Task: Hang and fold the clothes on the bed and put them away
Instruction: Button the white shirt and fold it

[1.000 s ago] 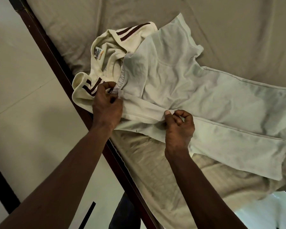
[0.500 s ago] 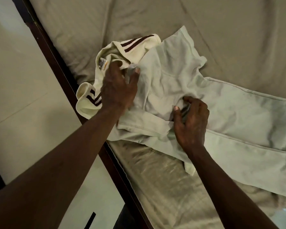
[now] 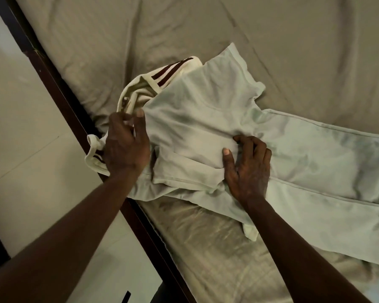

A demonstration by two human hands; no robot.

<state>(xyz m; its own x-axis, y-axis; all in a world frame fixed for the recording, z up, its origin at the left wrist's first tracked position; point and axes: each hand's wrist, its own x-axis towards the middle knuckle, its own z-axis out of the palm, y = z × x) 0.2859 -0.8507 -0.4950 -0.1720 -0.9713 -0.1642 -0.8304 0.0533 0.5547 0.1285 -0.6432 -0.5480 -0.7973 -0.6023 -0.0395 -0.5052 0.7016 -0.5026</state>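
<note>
You are only at the start: the long pale-green cotton garment (image 3: 206,119) lies half-creased at the near edge of the beige-sheeted bed (image 3: 293,51), over a cream knitted top with dark stripes (image 3: 140,88), with your right hand (image 3: 247,169) pinching its fold, your left hand (image 3: 127,145) too blurred to tell its grip, and the garment's far end cut off.

Both forearms are bare from the left hand (image 3: 125,147) and right hand (image 3: 247,169) back to the frame edge; short-trimmed nails show on thumbs and fingertips.
</note>
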